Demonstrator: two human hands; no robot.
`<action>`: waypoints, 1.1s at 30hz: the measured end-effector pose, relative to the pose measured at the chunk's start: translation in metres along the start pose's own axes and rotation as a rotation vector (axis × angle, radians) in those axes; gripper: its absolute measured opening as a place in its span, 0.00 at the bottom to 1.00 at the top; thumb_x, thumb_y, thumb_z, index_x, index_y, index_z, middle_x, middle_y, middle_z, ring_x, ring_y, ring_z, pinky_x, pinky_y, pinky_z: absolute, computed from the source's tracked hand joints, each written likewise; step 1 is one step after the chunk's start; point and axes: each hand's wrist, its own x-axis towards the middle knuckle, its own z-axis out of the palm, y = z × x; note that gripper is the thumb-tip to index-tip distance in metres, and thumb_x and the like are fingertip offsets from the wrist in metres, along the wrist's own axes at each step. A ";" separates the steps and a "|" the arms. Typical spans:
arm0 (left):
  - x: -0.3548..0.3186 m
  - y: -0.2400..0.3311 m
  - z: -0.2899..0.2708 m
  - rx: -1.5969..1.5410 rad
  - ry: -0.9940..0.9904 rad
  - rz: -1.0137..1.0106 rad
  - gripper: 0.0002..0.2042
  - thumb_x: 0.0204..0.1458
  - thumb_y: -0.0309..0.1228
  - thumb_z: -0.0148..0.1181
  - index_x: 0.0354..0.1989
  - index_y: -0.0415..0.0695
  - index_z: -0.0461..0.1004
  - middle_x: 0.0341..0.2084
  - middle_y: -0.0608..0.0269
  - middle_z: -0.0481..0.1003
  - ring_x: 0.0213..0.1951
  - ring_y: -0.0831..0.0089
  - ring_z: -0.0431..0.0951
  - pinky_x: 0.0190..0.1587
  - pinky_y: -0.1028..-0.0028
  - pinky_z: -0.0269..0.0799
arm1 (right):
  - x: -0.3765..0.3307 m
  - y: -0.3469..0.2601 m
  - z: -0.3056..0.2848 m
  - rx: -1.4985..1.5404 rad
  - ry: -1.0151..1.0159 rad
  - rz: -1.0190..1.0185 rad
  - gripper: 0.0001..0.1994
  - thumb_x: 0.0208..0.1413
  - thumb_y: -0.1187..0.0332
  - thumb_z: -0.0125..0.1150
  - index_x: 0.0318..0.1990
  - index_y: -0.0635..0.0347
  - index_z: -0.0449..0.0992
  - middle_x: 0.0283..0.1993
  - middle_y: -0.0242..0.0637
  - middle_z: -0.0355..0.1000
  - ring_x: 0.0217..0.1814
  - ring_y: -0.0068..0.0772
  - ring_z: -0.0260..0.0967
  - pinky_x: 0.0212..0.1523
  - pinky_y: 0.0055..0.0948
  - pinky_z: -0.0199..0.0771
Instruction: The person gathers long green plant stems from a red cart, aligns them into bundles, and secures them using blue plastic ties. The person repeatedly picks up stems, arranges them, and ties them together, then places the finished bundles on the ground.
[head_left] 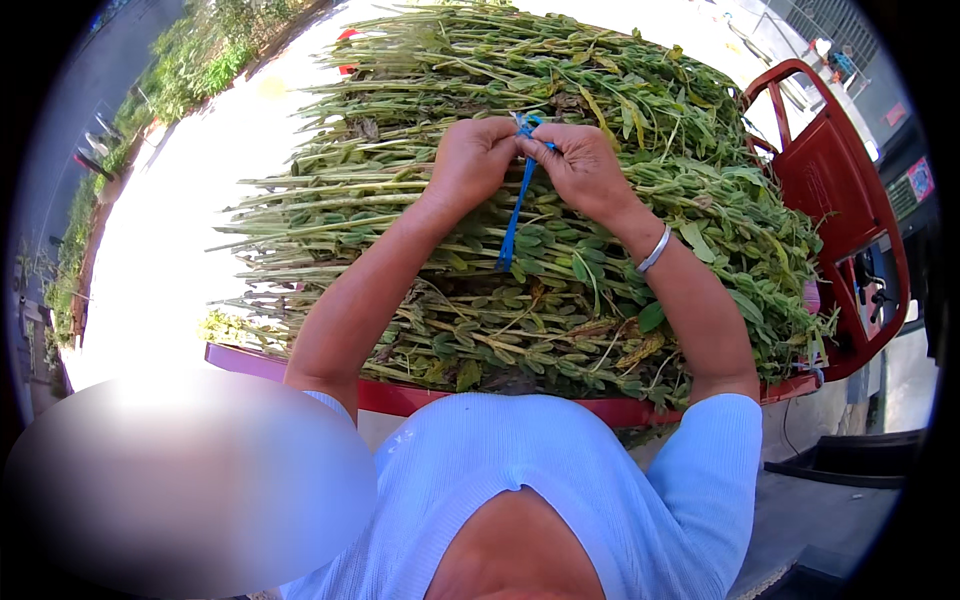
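A large heap of cut green stalks with pods [430, 320] lies across a red cart, stems to the left and leafy ends to the right. Over its middle, my left hand [474, 158] and my right hand [580, 168] meet, fingers pinched close together. Between them they hold a blue cord [522, 195]; a small loop shows above the fingertips, and a length hangs down over the stalks. Whether the cord goes round a bundle is hidden by my hands and the leaves. A silver bangle [654, 249] circles my right wrist.
The cart's red side rail [395, 398] runs between my body and the heap. At the right end rises a red metal frame panel [835, 165]. Green plants [215, 65] grow beyond the bright pavement [165, 240] on the left. A blurred patch covers the lower left.
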 end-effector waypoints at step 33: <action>-0.114 0.092 0.022 0.463 0.437 0.481 0.10 0.37 0.17 0.63 0.31 0.41 0.77 0.25 0.61 0.77 0.27 0.64 0.74 0.31 0.68 0.65 | 0.011 -0.038 -0.007 0.032 -0.660 -0.285 0.07 0.56 0.71 0.56 0.28 0.66 0.72 0.24 0.44 0.72 0.26 0.46 0.72 0.29 0.37 0.70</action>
